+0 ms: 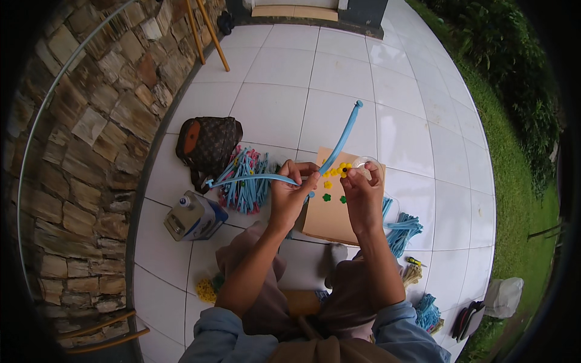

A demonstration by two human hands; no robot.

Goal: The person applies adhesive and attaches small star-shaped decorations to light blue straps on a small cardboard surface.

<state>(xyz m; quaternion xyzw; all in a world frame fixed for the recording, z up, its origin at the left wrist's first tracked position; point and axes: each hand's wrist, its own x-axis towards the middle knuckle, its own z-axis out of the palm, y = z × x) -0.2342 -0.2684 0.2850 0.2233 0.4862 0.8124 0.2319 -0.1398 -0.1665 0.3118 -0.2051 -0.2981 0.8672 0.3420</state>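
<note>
My left hand [292, 192] is closed around the middle of a light blue strap-like strip [343, 136], which bends at my fingers. One end rises to the upper right, and the other stretches out to the left. Between the fingertips of my right hand [365, 196] is a small yellow flower [345, 169] with a dark centre. Below both hands lies a brown cardboard sheet [330, 224]. On it are more yellow flowers [327, 184] and green flower pieces [327, 198]. A clear round container [367, 163] stands at its far right corner, partly behind my right hand.
To the left are a brown patterned backpack [209, 145], a bundle of blue and pink strips [245, 187] and a plastic jug [193, 218]. Blue strip bundles [402, 235] and a yellow-black screwdriver [415, 261] lie at right. A stone wall [91, 151] borders the tiled floor.
</note>
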